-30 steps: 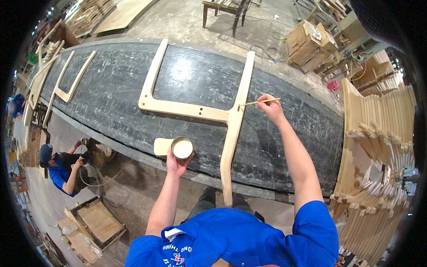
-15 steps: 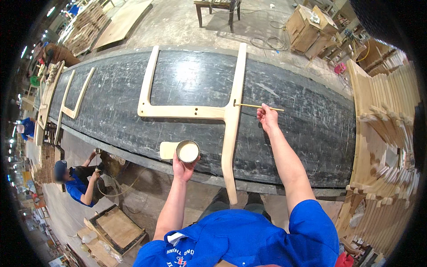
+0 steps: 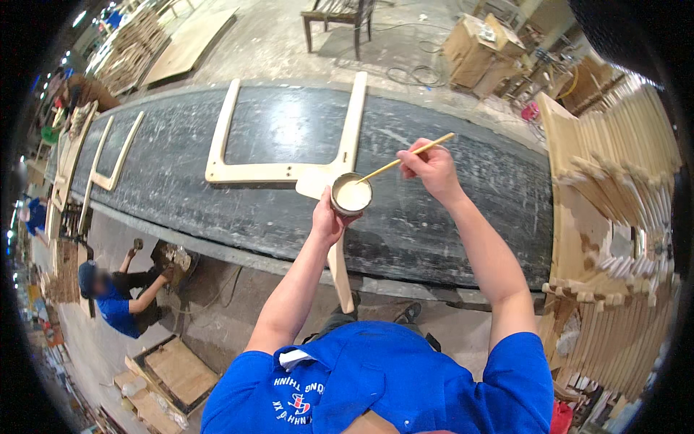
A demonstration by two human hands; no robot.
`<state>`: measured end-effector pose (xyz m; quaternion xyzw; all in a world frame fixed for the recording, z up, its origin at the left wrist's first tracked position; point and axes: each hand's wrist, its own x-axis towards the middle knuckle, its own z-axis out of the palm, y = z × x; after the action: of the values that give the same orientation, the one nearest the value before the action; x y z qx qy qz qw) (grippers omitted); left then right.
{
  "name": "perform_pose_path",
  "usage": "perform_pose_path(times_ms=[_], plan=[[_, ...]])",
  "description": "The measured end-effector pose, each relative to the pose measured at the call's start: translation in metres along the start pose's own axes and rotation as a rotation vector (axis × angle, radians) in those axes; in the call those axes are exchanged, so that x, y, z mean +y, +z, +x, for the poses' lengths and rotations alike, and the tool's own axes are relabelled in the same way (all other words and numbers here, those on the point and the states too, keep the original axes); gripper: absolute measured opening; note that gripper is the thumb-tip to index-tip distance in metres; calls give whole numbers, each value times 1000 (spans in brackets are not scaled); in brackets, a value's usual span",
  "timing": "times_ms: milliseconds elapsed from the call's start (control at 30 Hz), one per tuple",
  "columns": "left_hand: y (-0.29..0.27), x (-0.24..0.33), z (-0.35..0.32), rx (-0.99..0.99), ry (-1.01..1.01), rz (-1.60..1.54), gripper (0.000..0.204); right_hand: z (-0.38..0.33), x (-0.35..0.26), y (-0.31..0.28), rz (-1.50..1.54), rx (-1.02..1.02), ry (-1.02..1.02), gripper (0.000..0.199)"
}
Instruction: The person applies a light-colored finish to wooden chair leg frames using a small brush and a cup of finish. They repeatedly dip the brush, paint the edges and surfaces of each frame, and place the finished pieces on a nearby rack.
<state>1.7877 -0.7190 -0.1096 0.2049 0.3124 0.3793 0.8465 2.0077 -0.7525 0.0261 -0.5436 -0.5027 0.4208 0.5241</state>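
Observation:
In my left hand (image 3: 329,220) is a round cup (image 3: 369,199) of cream-coloured liquid (image 3: 352,194), raised over the bench. A pale, flat, rounded piece (image 3: 311,183) juts out from the cup's left side; how it is held is hidden. My right hand (image 3: 434,172) pinches a thin yellowish stick (image 3: 405,160), its lower end at the liquid inside the cup. Whether that end has bristles cannot be seen. Beneath the cup lies a pale wooden chair frame (image 3: 253,173) with two small dark holes in its crossbar and a slot in its right leg. The cup and left hand cover part of that leg.
The frame rests on a long dark bench (image 3: 463,217). A smaller wooden frame (image 3: 108,177) lies at its left end. Stacked curved wooden parts (image 3: 614,173) stand at the right. A co-worker in blue (image 3: 119,304) crouches beyond the near edge, left. A dark chair (image 3: 340,18) stands behind.
My right hand has drawn the stick away from the frame's slot and brought its end to the cup. My left hand has moved the cup right and farther up, over the frame.

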Motion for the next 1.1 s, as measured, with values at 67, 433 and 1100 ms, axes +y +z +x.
perform_pose_path(times_ms=[67,433,1100], plan=[[33,-13,-4,-14,-24,92,49,-14,-21,-21,-149,-49,-59,17],[186,-121,-53,-277,-209,477,36,-176,-133,-202,-908,-669,-407,12],[299,-331,-138,-242,-154,174,35,-604,-348,-714,-2233,1050,244,47]])
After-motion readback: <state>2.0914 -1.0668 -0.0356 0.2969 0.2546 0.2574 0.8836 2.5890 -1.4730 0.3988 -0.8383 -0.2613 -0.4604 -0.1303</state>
